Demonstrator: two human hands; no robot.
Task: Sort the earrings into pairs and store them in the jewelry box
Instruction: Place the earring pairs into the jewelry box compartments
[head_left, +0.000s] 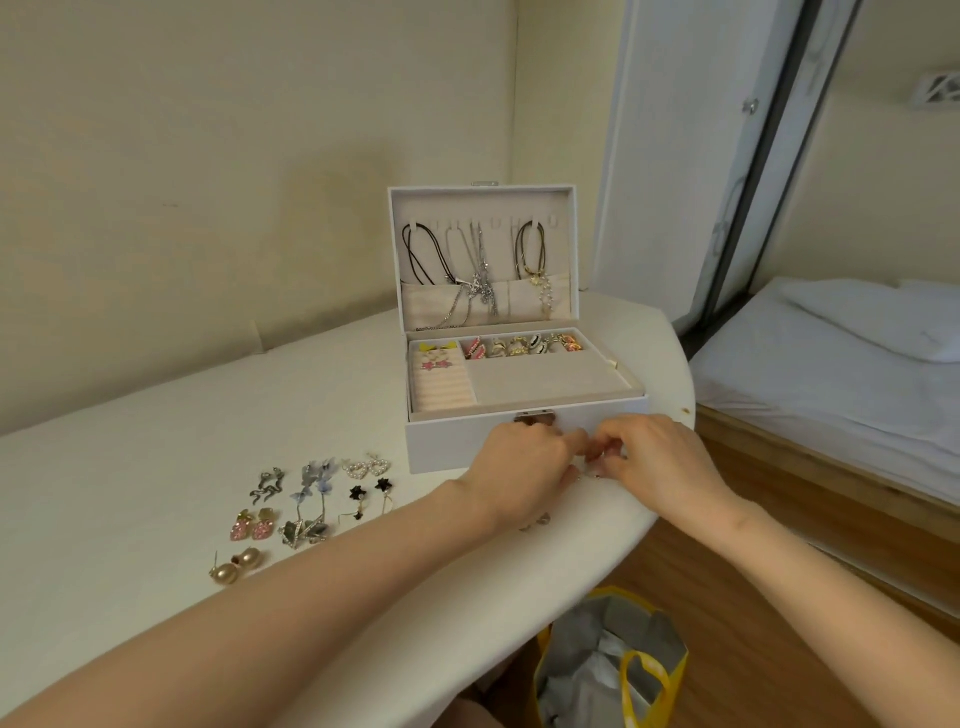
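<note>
Left hand (524, 467): mine, knuckles up, in front of the white rectangular jewelry box (452, 447); fingers curled in toward the right hand.
Right hand (660, 457): mine, mirrored beside it; fingers (605, 449) bent, tips meeting those of the left.
Grip: both sets of fingers pinched nearly closed around something small and glinting between them; I cannot tell what it is.
Jewelry box: on the white desk (156, 493), lid upright; necklaces (480, 275) hang inside the lid.
Box tray: rear slots hold earrings (519, 345); pink star pair (435, 365) on the left ring rolls; large grey compartment bare.
Sorted earrings: laid in pairs on the desk left of my hands: round gold studs (236, 565), pink strawberries (253, 524), pearl hearts (366, 466), black flowers (371, 489), blue butterflies (315, 480).
Under left hand: one small piece (535, 522) on the desk, partly hidden.
Floor: yellow bag (644, 686) below the desk edge.
</note>
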